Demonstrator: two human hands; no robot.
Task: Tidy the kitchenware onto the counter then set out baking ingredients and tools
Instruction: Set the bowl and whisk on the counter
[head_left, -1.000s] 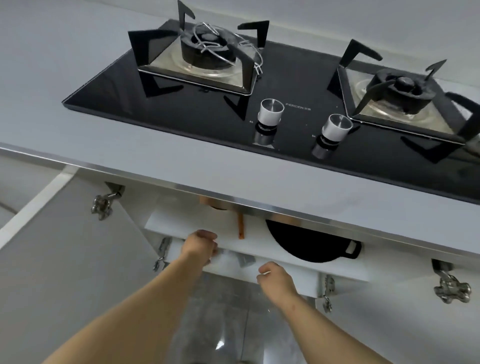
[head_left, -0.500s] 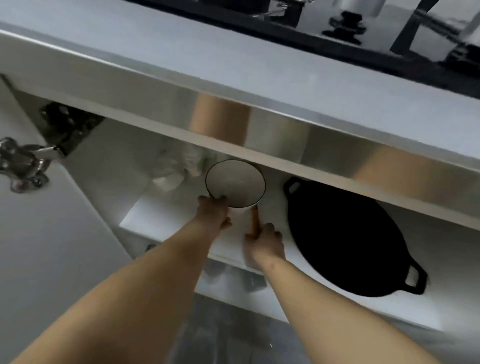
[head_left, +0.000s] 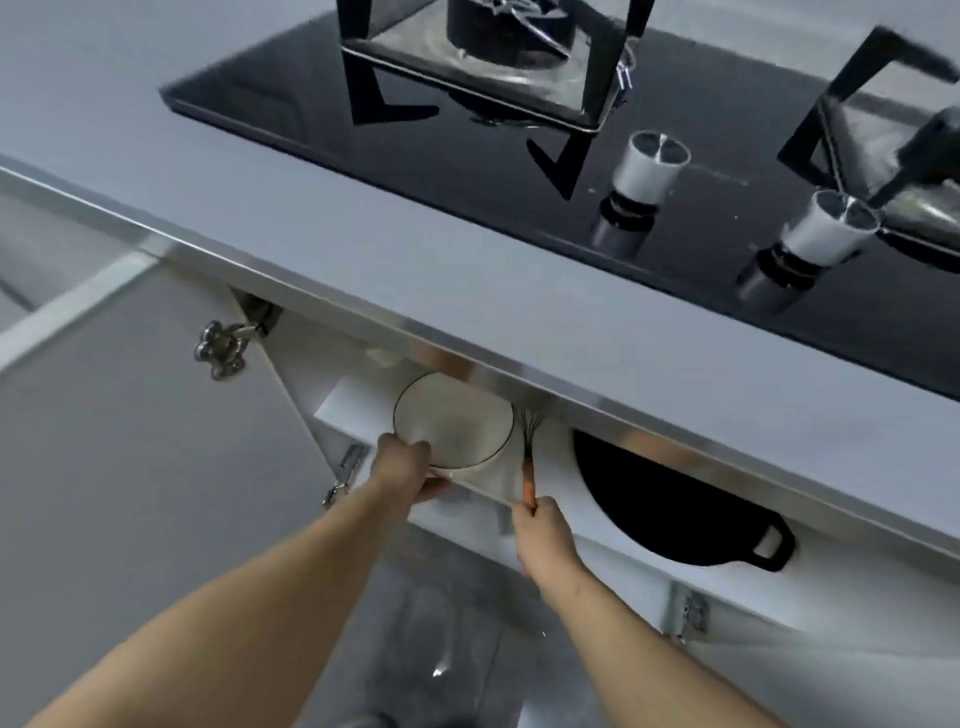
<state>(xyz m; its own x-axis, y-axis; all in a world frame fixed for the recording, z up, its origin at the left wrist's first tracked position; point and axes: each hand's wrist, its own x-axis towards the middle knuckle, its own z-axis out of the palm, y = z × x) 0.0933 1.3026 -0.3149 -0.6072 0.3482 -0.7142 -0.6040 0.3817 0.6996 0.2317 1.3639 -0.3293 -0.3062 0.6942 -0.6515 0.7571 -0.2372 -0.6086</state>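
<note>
Our left hand grips the near rim of a white bowl with a thin dark edge. The thumb lies over the rim and the fingers are curled underneath. The bowl is at the front edge of the cabinet shelf, toward its left end, and its far side is tucked under the steel strip along the front edge of the tabletop. We cannot tell whether the bowl rests on the shelf or is lifted clear of it.

Our right hand has its fingers closed round the near end of the orange handle of a whisk. The whisk's dark wires point toward the back of the shelf, just beside the bowl's right side.

A black two-handled pan lies on the right part of the same shelf, apart from the whisk, with one loop handle at the shelf's front edge.

On the tabletop above, a black glass gas hob carries two burners with pan supports and two silver knobs near its front edge. The cabinet door stands open at the left, with a metal hinge at its upper corner.
</note>
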